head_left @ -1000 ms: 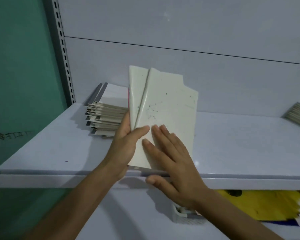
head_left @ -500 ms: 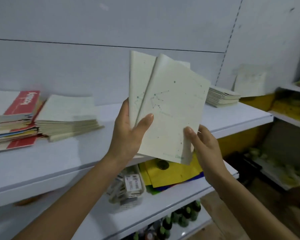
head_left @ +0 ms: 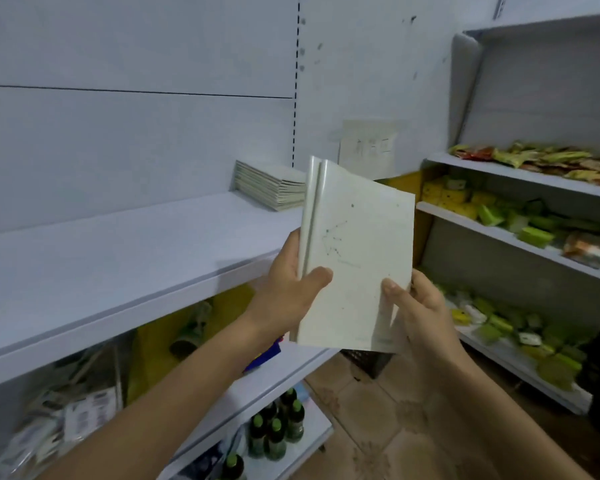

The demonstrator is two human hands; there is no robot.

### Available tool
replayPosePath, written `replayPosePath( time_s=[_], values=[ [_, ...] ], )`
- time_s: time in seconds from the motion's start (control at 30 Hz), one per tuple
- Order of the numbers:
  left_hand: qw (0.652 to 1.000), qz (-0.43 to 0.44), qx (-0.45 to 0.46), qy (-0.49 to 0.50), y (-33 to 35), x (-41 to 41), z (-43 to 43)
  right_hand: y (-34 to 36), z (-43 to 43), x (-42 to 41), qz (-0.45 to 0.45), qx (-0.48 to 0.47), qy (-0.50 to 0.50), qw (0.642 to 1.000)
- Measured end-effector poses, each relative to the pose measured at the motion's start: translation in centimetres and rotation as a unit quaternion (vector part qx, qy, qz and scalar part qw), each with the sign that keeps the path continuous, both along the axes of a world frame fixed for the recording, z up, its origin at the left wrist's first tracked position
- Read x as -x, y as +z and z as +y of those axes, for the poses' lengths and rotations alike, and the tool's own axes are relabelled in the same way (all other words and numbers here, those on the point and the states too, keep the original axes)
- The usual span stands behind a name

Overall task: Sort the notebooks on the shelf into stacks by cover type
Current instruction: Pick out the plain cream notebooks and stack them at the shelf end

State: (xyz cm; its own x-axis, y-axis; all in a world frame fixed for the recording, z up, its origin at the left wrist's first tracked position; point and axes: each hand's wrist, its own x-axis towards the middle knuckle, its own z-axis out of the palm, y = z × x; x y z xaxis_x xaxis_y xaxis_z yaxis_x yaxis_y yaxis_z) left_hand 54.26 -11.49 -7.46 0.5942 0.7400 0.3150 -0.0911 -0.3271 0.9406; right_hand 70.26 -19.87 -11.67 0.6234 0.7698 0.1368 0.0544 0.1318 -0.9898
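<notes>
Notebooks (head_left: 357, 258) with pale, speckled covers, two of them, are held upright in front of the white shelf (head_left: 118, 251), off its right end and clear of its board. They are gripped by both hands. The left hand (head_left: 288, 292) is closed round the spine edge with its thumb laid across the front cover. The right hand (head_left: 420, 306) is pinched on the lower right corner, thumb in front and fingers behind.

A stack of pale notebooks (head_left: 271, 185) is seen lying at the far right end of the shelf, against its back panel. The stack's right corner is hidden behind the held pair. A paper sheet (head_left: 368, 147) is fixed to the wall just beyond the shelf's right end. Below the shelf, dark bottles (head_left: 274, 431) with green caps are stood on a lower board. To the right of the shelf, side racks are loaded with yellow and green packs (head_left: 499, 216) and, higher up, with snack bags (head_left: 534, 161). A black basket (head_left: 371, 362) below the shelf's right end is partly covered by the notebooks' lower edge.

Compared with half a second earlier, the view has been swung rightward along the shelf. The red-covered pile and the pale pile at its left part are no longer seen. The two notebooks, fanned apart at the top then, have been brought nearly flush.
</notes>
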Motion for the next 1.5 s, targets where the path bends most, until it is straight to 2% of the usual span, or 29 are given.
replayPosePath(
  time_s=[0.17, 0.33, 0.47, 0.6, 0.77, 0.87, 1.0, 1.1, 1.23, 1.27, 1.33, 1.4, 1.5],
  values=[
    [0.995, 0.099, 0.020, -0.014, 0.3, -4.1, 2.6, -0.3, 2.3, -4.5, -0.015, 0.020, -0.036, 0.999],
    [0.972, 0.232, -0.015, -0.015, 1.2, -4.0, 8.4, -0.8, 8.3, -5.8, -0.006, 0.009, -0.033, 0.999],
    [0.981, 0.193, 0.008, 0.017, 2.1, -4.6, 14.4, 0.8, 14.0, -7.5, -0.030, 0.015, -0.016, 0.999],
    [0.985, 0.165, -0.008, 0.041, 2.2, -6.5, 19.5, 2.8, 18.8, -10.3, -0.058, 0.038, 0.015, 0.997],
    [0.996, 0.062, 0.024, 0.059, 2.1, -8.7, 24.1, 3.9, 24.1, -12.8, -0.073, 0.026, 0.025, 0.997],
    [0.992, -0.001, 0.038, 0.119, 1.8, -9.3, 26.2, 4.2, 27.6, -13.3, -0.070, 0.008, 0.028, 0.997],
    [0.976, -0.049, 0.012, 0.210, 2.4, -10.3, 29.3, 6.0, 32.6, -14.3, -0.066, 0.009, 0.055, 0.996],
    [0.967, -0.050, -0.007, 0.251, 3.5, -11.3, 31.8, 7.9, 36.5, -15.7, -0.094, 0.030, 0.092, 0.991],
    [0.946, -0.021, 0.006, 0.322, 3.0, -11.8, 34.8, 8.8, 41.9, -17.1, -0.157, 0.093, 0.184, 0.966],
    [0.938, -0.001, 0.001, 0.346, 2.5, -11.7, 35.5, 8.4, 43.2, -17.3, -0.165, 0.113, 0.216, 0.956],
    [0.907, 0.098, -0.054, 0.407, 1.4, -11.4, 36.7, 7.5, 45.1, -17.5, -0.181, 0.153, 0.266, 0.934],
    [0.884, 0.158, -0.087, 0.432, 0.2, -11.5, 37.3, 6.3, 46.7, -18.0, -0.140, 0.175, 0.300, 0.927],
    [0.912, 0.084, -0.051, 0.399, -1.5, -12.1, 37.4, 5.0, 47.6, -18.6, -0.014, 0.184, 0.354, 0.917]
  ],
)
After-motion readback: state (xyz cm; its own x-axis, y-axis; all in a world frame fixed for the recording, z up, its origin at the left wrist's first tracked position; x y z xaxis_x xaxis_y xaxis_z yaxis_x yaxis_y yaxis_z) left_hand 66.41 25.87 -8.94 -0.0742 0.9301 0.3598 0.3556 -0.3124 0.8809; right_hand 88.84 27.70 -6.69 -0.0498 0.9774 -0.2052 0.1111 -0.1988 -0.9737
